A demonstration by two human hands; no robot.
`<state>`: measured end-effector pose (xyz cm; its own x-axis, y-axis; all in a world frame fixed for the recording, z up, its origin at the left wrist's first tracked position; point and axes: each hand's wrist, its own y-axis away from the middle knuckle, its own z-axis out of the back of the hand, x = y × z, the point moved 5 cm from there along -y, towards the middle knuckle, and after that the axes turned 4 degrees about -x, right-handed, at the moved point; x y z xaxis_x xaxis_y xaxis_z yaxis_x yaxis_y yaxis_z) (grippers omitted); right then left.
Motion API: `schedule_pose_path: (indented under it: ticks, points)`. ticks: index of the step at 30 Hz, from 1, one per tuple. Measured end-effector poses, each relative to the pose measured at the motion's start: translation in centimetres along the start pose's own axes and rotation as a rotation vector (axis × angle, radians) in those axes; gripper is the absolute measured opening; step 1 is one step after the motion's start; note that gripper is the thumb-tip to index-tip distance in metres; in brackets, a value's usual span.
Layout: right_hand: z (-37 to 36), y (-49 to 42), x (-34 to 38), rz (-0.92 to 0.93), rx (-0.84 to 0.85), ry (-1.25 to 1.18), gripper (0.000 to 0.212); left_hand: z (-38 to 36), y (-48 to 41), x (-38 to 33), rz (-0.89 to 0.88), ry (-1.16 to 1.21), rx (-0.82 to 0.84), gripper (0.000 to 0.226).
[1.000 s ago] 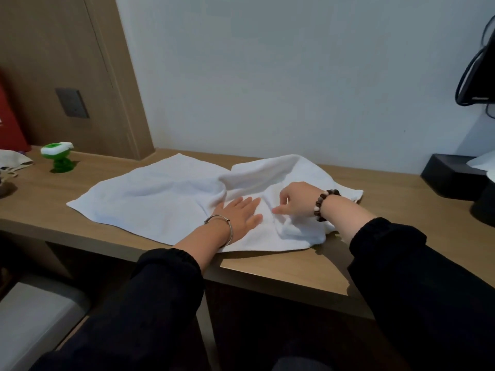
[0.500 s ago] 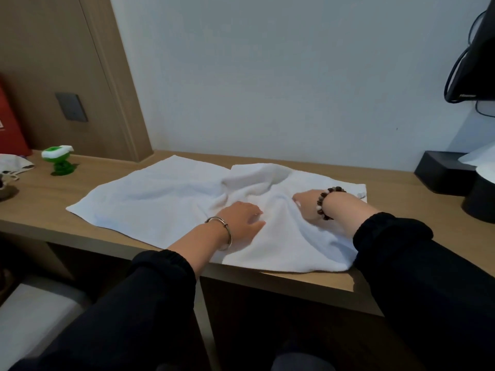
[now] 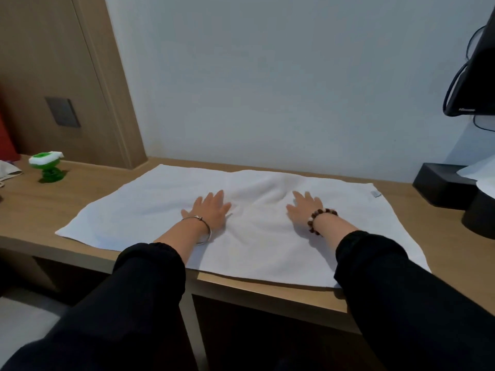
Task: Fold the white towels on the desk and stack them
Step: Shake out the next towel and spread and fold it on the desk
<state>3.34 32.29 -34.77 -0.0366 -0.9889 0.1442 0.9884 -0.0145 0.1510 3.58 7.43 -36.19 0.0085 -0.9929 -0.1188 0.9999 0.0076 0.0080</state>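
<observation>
A white towel [image 3: 139,207] lies spread out flat over the wooden desk [image 3: 267,290], reaching from the left part to the right part of the top, with a small tag at its far right corner. My left hand [image 3: 210,210] rests palm down on the towel's middle, fingers straight and spread. My right hand [image 3: 305,208] lies flat on the towel a little to the right, fingers straight too. A few soft wrinkles remain between the two hands. Both arms are in black sleeves.
A green and white toy [image 3: 48,166] stands at the desk's far left, next to some pale cloth [image 3: 8,170]. A black box [image 3: 442,183] with white paper sits at the right, a black screen [image 3: 474,76] hangs above. The wall is close behind.
The bunched right half of the towel has been spread out flat to the right. My right hand let go of the cloth and both hands now lie open on it, farther apart.
</observation>
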Motion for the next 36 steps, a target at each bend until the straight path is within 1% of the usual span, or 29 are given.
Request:
schedule_pose_path:
  ticks: [2,4,6,9,11,13,14,15,16,17,18,19,20,22,28,32,34,36]
  points:
    - [-1.7,-0.4,-0.6,-0.045,0.052,0.037,0.063,-1.1,-0.2,0.8,0.047,-0.06,0.056,0.057]
    - [-2.4,-0.8,-1.3,-0.1,0.034,0.051,0.067,-1.1,-0.4,1.4,0.131,-0.058,0.045,0.066]
    - [-1.7,-1.0,-1.0,-0.098,0.007,0.086,0.069,-0.3,-0.6,1.1,0.167,-0.124,0.012,0.07]
    - [0.5,-1.1,0.3,-0.034,-0.066,0.196,0.065,1.8,-1.2,0.1,0.122,-0.3,-0.108,0.065]
    - [2.2,-1.6,1.4,-0.01,-0.125,0.236,0.054,3.0,-1.8,-0.2,0.106,-0.362,-0.16,0.058]
    - [3.2,-2.4,2.5,-0.002,-0.16,0.24,0.04,3.6,-2.4,0.1,0.13,-0.339,-0.198,0.052]
    - [3.1,-3.1,3.1,0.039,-0.174,0.232,0.039,3.7,-2.7,0.2,0.125,-0.305,-0.219,0.048]
    - [2.6,-3.8,3.8,0.1,-0.162,0.214,0.043,3.4,-3.0,0.1,0.095,-0.261,-0.235,0.045]
    - [1.6,-4.1,4.4,0.154,-0.122,0.188,0.051,2.8,-3.2,0.0,0.056,-0.215,-0.227,0.045]
    - [0.4,-4.4,4.7,0.182,-0.065,0.149,0.059,2.0,-3.4,0.0,0.027,-0.167,-0.184,0.047]
    - [-0.9,-4.7,4.6,0.179,-0.011,0.115,0.063,1.0,-3.6,0.1,0.021,-0.119,-0.112,0.052]
    - [-1.9,-5.1,4.3,0.162,0.009,0.095,0.065,0.0,-3.9,0.5,0.044,-0.082,-0.029,0.056]
    - [-2.6,-5.5,3.8,0.141,0.001,0.085,0.066,-0.9,-4.2,1.0,0.077,-0.06,0.041,0.06]
    - [-3.1,-6.6,3.3,0.121,-0.04,0.094,0.066,-1.6,-5.1,1.9,0.107,-0.052,0.094,0.066]
    - [-3.1,-9.3,3.6,0.128,-0.064,0.126,0.065,-1.8,-7.5,2.9,0.122,-0.069,0.084,0.068]
    - [-3.0,-11.0,4.4,0.123,-0.091,0.118,0.064,-1.7,-9.2,3.6,0.113,-0.081,0.062,0.064]
    - [-2.7,-11.4,4.9,0.136,-0.072,0.107,0.062,-1.0,-9.7,3.6,0.11,-0.155,0.047,0.061]
    - [-2.3,-11.2,5.4,0.179,-0.089,0.075,0.06,-0.2,-9.5,2.5,0.08,-0.295,-0.018,0.057]
